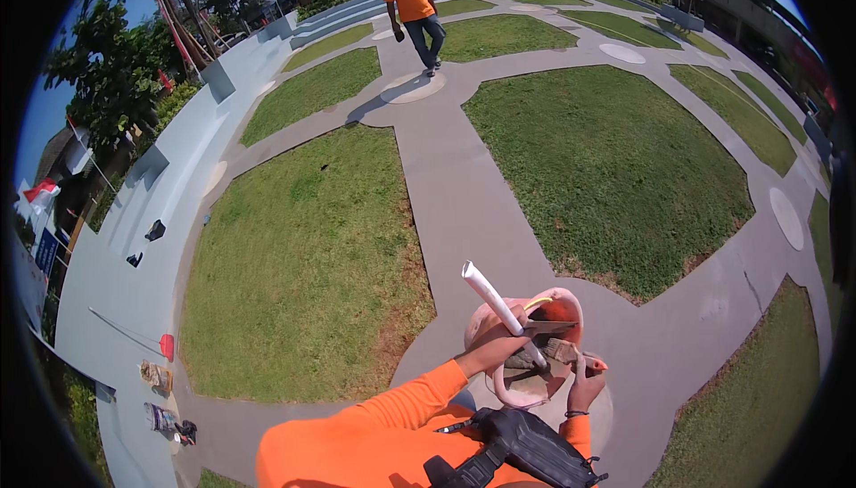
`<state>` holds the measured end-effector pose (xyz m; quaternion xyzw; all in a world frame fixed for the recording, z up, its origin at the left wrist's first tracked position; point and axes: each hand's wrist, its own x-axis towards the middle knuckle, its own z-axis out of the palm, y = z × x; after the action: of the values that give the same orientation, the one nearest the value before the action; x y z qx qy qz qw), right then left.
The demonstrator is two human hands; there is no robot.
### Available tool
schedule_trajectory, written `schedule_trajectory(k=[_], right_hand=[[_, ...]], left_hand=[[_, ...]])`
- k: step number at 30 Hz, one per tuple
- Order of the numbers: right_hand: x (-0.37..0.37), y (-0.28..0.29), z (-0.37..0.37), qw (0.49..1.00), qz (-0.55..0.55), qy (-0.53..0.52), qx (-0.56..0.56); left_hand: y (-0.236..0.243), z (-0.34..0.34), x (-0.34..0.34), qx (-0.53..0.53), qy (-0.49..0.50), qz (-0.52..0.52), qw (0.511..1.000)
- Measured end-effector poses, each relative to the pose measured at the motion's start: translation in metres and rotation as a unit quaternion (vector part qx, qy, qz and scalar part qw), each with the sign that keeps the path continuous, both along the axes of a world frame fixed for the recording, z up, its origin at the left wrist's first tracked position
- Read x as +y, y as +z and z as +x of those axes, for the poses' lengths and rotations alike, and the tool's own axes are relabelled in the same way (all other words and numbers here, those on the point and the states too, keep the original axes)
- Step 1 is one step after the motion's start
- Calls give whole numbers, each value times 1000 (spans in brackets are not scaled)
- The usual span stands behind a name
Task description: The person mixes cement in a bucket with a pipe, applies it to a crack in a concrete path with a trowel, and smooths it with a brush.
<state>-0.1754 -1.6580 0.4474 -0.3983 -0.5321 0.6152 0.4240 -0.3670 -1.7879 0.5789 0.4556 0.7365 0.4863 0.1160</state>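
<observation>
Paved walkways [455,185] divide several grass panels [303,247] outdoors; a person in an orange shirt [413,2] stands well apart, on the far paving. Directly before the wearer is a pink bucket [578,310], mouth facing up. Left hand [493,348]: fingers appear clamped on a white tube [490,290], partly hidden; the tube slants, lower end inside the bucket. Right hand [584,385]: fingers together on the handle of a brush [561,351], head directed into the mouth. Progress: both tools are in hand at the bucket; no finished result is visible, and the amount remaining cannot be determined. Condition: bucket wall faded and stained, reddish inside; tube pale and straight; brush head grey-brown, apparently worn.
</observation>
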Motion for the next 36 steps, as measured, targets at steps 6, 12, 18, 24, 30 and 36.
schedule_trajectory(k=[6, 12, 18, 24, 30, 36], right_hand=[[78, 5, -9, 999, 20, 21, -18], [141, 2, -22, 999, 3, 17, -36], [191, 0, -42, 999, -3, -13, -35], [234, -4, -66, 998, -17, -48, -45], [277, 27, -120, 994, -17, -63, -87], [310, 26, -98, 984, -48, -145, -92]], left_hand=[[8, 1, 72, -109, 32, -51, 992], [-15, -29, 149, -24, 9, 48, 999], [-23, -53, 205, -161, -20, -55, 985], [-24, -86, 269, -118, -65, -28, 990], [7, -132, 324, -162, -130, -33, 978], [0, -124, 385, -165, -156, -82, 970]])
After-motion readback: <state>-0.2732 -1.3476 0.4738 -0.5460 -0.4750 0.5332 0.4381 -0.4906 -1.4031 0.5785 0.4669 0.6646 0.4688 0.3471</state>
